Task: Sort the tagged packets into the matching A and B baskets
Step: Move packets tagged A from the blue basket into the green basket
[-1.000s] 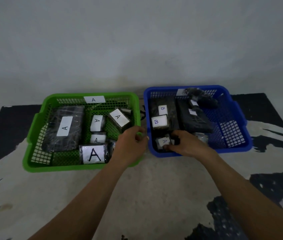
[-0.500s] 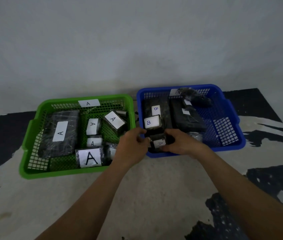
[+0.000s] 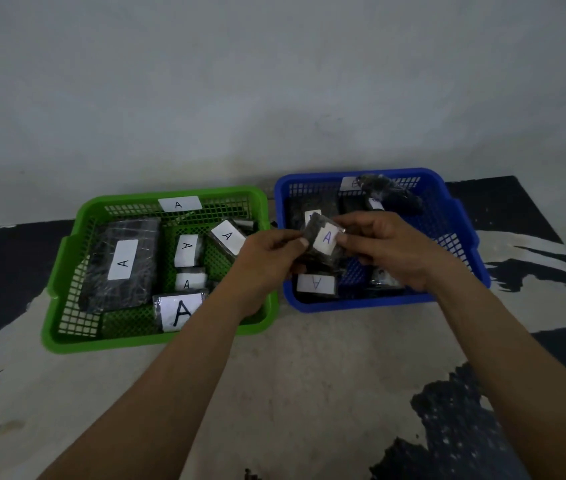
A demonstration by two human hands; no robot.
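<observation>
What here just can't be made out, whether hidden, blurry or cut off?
Head view throughout.
Blue basket back label: letter covered by a dark packet.
Tag behind the held packet: letter hidden by it.
Half-hidden packet below the right hand: tag unseen, blurred.
Green basket, right inside: covered by the left hand.

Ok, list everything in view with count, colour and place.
green basket: one, green, left, tagged A.
blue basket: one, blue, right, tag partly hidden.
A packets: five visible, dark, in green basket.
held packet: one, dark, tagged A, above blue basket.
loose A packet: one, dark, blue basket's near-left corner.
other packets: several, dark, blue basket, tags unclear.
patterned surface: one, black and pale, under baskets.
wall: one, grey, behind.
left hand, right hand: both pinch held packet.
</observation>
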